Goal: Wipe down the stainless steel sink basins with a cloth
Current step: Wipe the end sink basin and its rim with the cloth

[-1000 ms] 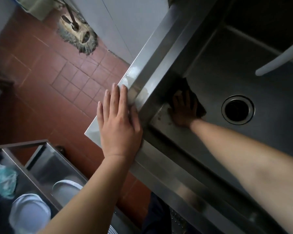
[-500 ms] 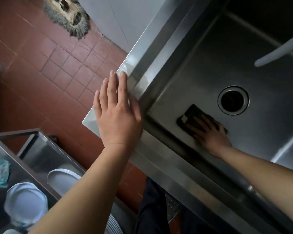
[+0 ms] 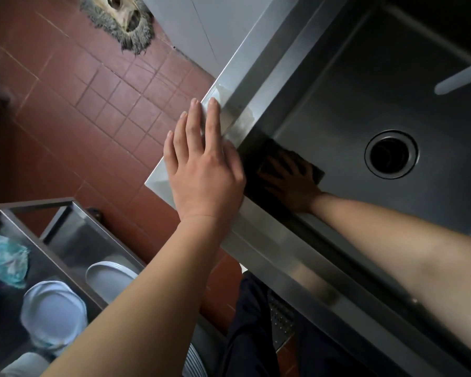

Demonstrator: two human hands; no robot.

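Note:
The stainless steel sink basin (image 3: 365, 85) fills the right of the head view, with a round drain (image 3: 391, 154) in its floor. A dark cloth (image 3: 309, 165) lies in the basin's near left corner. My right hand (image 3: 290, 183) lies flat on the cloth with fingers spread, pressing it against the basin floor by the left wall. My left hand (image 3: 204, 164) rests flat on the sink's corner rim (image 3: 237, 110), fingers straight and pointing away from me.
A white faucet spout (image 3: 460, 77) reaches over the basin at the right. Red tiled floor (image 3: 79, 110) lies left of the sink, with a mop head (image 3: 120, 17) at the top. A steel rack (image 3: 74, 235) at lower left holds white plates (image 3: 53, 314) and a teal cloth (image 3: 4, 263).
My right hand slid the cloth from the basin's left corner toward the drain, then back to the left wall. My left hand stayed on the rim.

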